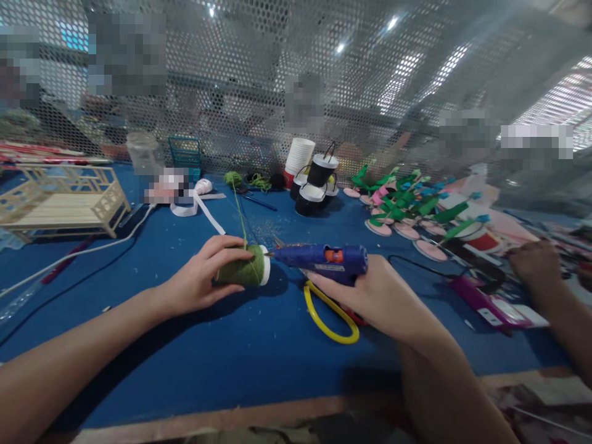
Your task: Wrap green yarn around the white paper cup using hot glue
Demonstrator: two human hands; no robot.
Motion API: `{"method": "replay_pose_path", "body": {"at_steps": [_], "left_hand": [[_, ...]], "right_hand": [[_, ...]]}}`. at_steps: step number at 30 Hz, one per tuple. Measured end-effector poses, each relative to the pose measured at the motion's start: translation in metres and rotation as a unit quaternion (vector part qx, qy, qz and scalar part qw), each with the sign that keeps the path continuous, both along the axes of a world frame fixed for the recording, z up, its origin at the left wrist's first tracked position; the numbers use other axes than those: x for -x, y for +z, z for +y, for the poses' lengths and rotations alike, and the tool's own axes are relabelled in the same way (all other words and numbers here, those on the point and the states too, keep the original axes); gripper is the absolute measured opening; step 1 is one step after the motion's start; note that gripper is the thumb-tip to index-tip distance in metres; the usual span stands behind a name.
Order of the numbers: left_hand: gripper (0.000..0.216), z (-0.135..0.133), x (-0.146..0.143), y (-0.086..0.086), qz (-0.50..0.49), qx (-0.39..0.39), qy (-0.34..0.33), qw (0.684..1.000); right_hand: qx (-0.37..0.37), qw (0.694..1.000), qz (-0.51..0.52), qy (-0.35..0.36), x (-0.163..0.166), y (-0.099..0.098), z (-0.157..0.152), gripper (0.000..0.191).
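Note:
My left hand (203,277) is closed around a paper cup wrapped in green yarn (245,270), lying on its side with its white end facing right. A strand of yarn runs from the wrap up to a green yarn ball (232,179) at the back. In my right hand (374,302) is a blue glue gun (319,259), its nozzle touching or very close to the cup's white edge. Scissors with yellow handles (330,314) lie on the table under the glue gun, partly hidden by my right hand.
A small wooden bed frame (69,200) stands at left. White ribbon (208,213), stacked white cups (300,155) and black-wrapped cups (311,198) sit at the back. Green paper plants on pink discs (407,213) crowd the right, near a purple power strip (485,302) and another person's hand (536,265).

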State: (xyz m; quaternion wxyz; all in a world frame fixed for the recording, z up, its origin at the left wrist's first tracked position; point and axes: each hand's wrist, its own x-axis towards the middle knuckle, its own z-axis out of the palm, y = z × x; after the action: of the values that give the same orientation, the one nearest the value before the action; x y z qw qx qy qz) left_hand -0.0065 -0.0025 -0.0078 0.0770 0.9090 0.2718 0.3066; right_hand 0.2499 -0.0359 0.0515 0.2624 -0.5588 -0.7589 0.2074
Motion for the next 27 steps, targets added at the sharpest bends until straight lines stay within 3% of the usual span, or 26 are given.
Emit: {"method": "replay_pose_path", "body": {"at_steps": [15, 27], "left_hand": [[0.042, 0.0008, -0.0017, -0.0008, -0.075, 0.088, 0.053, 0.992], [0.041, 0.0002, -0.0032, -0.0006, -0.115, 0.154, 0.097, 0.977]], "right_hand": [[0.036, 0.999, 0.003, 0.016, -0.0014, -0.0037, -0.0027, 0.025], [0.017, 0.999, -0.005, 0.032, 0.0033, -0.0033, -0.0034, 0.024]]}}
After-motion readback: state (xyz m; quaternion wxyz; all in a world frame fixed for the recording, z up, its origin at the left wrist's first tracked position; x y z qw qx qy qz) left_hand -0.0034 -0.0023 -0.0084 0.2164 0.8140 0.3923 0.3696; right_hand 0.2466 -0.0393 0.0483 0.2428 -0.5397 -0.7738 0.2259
